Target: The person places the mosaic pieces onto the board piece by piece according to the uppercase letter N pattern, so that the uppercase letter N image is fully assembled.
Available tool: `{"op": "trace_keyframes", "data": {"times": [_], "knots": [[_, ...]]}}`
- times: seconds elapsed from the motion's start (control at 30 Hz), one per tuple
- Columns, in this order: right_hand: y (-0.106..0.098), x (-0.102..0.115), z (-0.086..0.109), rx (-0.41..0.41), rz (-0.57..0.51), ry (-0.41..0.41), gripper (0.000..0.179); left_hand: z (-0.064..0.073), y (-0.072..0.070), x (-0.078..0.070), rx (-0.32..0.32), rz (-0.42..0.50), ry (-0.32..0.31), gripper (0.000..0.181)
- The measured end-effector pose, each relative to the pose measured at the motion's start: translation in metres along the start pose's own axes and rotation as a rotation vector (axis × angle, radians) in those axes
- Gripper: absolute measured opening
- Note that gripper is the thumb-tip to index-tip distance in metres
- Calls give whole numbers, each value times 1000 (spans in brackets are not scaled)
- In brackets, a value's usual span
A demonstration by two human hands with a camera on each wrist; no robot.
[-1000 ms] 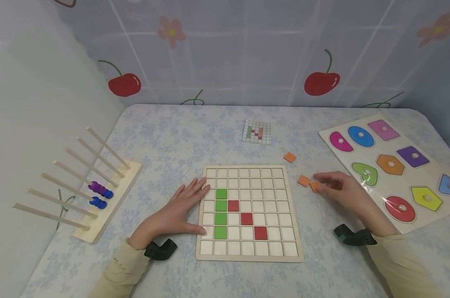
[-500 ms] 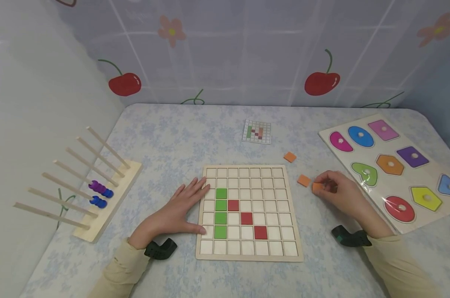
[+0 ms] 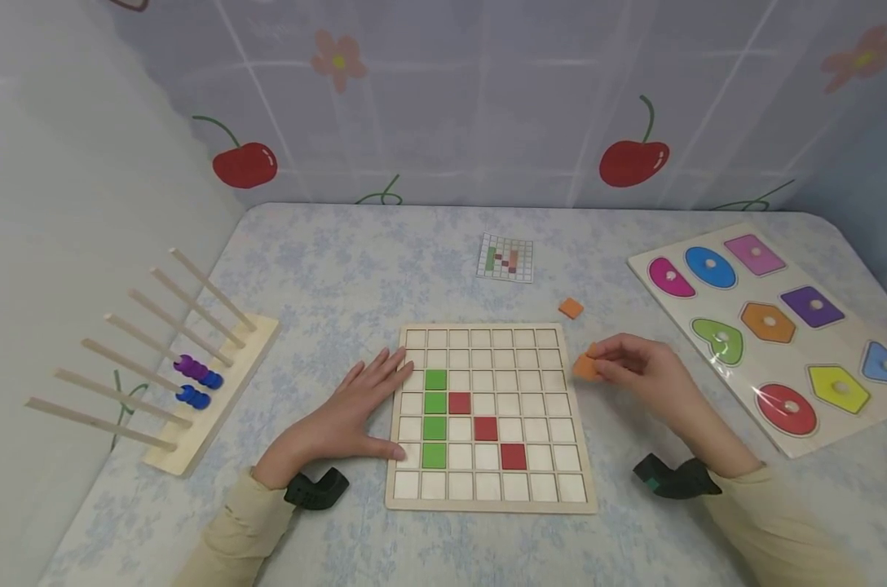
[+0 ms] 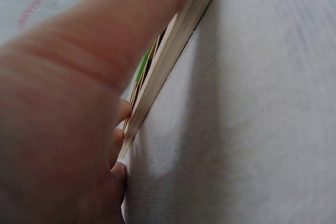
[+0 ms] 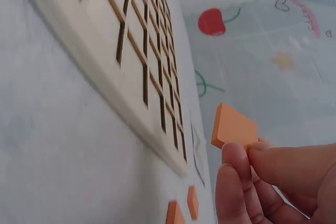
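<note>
My left hand [image 3: 348, 412] rests with spread fingers along the left edge of a wooden grid board [image 3: 491, 505], thumb and fingertips on its rim. Set in the board are a column of green tiles [image 3: 435, 403] and a diagonal of red tiles [image 3: 485, 429]. Just right of the board, my right hand [image 3: 652, 379] pinches a square orange tile [image 5: 236, 129] between thumb and fingers, raised off the table in the right wrist view. Below it in that view lie two more orange tiles, one nearer [image 5: 175, 213] and one farther [image 5: 193, 203]. From the head, the held tile overlaps one of them.
A small printed pattern card [image 3: 505, 258] lies behind the board. On the right is a knobbed shape puzzle [image 3: 737, 383]. At the left stands a wooden peg rack [image 3: 223, 408] with blue and purple beads [image 3: 194, 397]. A patterned curtain backs the table.
My right hand has picked up the nearest orange tile and moved it left toward the board's right edge, over the neighbouring tile. My left hand has stayed in place.
</note>
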State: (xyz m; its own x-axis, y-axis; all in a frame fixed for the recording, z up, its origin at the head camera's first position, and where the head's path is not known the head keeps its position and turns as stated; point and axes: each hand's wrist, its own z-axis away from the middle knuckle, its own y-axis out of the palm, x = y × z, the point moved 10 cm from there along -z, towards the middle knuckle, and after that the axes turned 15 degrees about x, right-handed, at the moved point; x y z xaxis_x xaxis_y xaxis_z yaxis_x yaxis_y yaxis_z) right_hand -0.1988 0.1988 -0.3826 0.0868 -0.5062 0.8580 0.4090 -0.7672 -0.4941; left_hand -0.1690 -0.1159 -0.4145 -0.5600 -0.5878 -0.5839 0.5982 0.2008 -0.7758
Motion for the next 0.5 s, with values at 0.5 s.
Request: {"op": "trace_keyframes", "data": {"times": [0.5], "knots": [[89,21,-14,246,-183,-59,5,0,-1,-1,-4,-1,8,107]]}}
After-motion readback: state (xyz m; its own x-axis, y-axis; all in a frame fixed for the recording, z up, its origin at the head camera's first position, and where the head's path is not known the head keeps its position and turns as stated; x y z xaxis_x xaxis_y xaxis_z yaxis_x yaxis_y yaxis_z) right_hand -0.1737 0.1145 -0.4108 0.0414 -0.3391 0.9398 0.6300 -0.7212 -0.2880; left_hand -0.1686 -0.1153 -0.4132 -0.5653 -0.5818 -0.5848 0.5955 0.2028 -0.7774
